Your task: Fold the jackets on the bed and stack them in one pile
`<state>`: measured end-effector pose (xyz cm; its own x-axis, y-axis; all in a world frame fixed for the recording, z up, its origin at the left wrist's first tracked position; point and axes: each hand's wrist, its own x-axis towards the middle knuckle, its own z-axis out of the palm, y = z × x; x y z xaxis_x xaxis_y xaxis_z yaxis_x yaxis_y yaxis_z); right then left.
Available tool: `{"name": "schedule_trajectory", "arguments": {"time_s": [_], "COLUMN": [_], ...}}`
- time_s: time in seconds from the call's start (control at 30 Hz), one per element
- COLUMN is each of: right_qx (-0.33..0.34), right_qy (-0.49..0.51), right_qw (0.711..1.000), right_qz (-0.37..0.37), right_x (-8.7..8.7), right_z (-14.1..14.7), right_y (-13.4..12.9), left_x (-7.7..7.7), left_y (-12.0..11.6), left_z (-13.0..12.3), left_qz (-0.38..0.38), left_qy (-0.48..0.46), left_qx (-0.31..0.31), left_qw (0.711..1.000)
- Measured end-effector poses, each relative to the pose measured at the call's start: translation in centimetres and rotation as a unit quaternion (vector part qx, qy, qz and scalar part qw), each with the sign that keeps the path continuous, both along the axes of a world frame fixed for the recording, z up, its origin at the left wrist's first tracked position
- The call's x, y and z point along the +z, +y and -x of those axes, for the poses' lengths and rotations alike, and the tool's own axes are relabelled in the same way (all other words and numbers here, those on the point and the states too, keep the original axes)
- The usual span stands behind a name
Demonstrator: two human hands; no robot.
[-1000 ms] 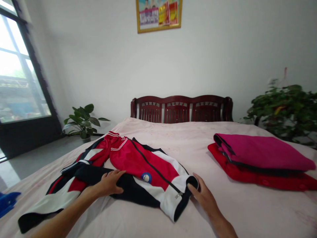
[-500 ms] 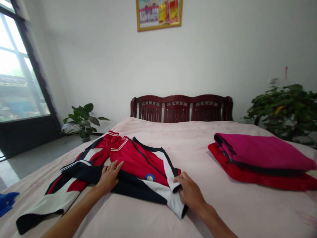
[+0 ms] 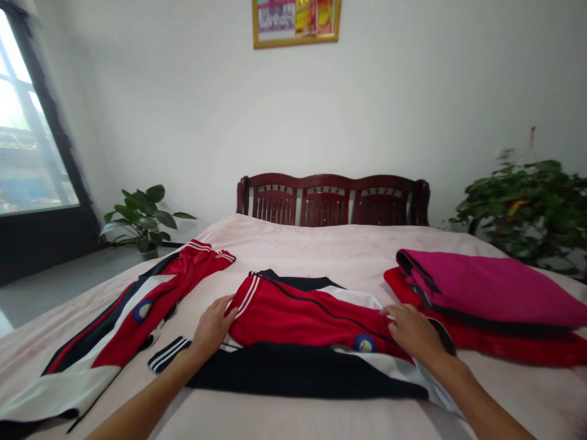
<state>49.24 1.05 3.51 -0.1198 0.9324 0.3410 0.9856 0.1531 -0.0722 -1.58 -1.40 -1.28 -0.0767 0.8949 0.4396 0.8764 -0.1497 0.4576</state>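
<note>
A red, navy and white zip-up track jacket lies lengthwise on the bed, a round blue badge on its front. At its striped hem, my left hand is closed on the edge, the fingertips partly hidden by the cloth. My right hand grips the white and red collar end, with its thumb underneath out of sight. One dark sleeve with white cuff stripes stretches along the near side. Left of my left hand lies a second garment in matching colours with the same badge.
A folded magenta cloth rests on a folded red one at the right of the pink bedsheet. Beyond stands a dark wooden headboard. Potted plants flank the bed, and a glass door is at left.
The jacket has moved right with both hands, away from the second garment it partly covered. Its collar end is now near the folded stack. The view has shifted slightly.
</note>
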Motion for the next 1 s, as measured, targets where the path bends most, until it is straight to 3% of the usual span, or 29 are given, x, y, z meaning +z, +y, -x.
{"name": "schedule_trajectory", "arguments": {"time_s": [0.13,0.2,0.3,0.37,0.47,0.57,0.63,0.7,0.77,0.9,1.0], "right_qx": [0.011,0.013,0.068,0.11,0.141,0.114,0.08,0.058,0.043,0.011,-0.029], "right_qy": [0.015,0.034,0.058,0.054,0.047,0.055,0.063,0.075,0.087,0.109,0.136], "right_qw": [1.0,0.998,0.992,0.988,0.982,0.981,0.987,0.991,0.992,0.989,0.98], "right_qz": [0.024,0.053,0.09,0.097,0.113,0.146,0.128,0.097,0.085,0.102,0.14], "right_x": [-0.4,-0.8,-1.9,-2.5,-2.4,-1.0,0.0,0.7,0.9,0.2,-0.6], "right_z": [3.4,4.8,6.5,7.3,7.6,7.8,8.4,9.4,11.0,14.2,15.7], "right_y": [3.0,4.0,4.1,3.5,2.6,3.0,4.4,6.4,8.7,12.6,14.4], "left_x": [1.8,2.5,3.1,3.5,4.2,4.3,3.8,2.8,1.7,0.0,-0.4], "left_y": [4.5,6.0,6.5,5.5,2.1,-2.6,-5.4,-7.4,-8.4,-8.6,-8.4], "left_z": [-1.1,-1.6,-2.2,-2.5,-3.0,-3.8,-4.5,-5.1,-5.5,-5.5,-5.0], "left_qz": [0.067,0.103,0.115,0.11,0.083,0.043,0.03,0.016,-0.003,-0.026,-0.042], "left_qy": [-0.133,-0.186,-0.205,-0.206,-0.178,-0.05,0.059,0.12,0.128,0.123,0.135], "left_qx": [0.075,0.073,0.034,-0.019,-0.144,-0.28,-0.343,-0.359,-0.34,-0.303,-0.287], "left_qw": [0.986,0.975,0.971,0.972,0.97,0.958,0.937,0.925,0.932,0.945,0.947]}}
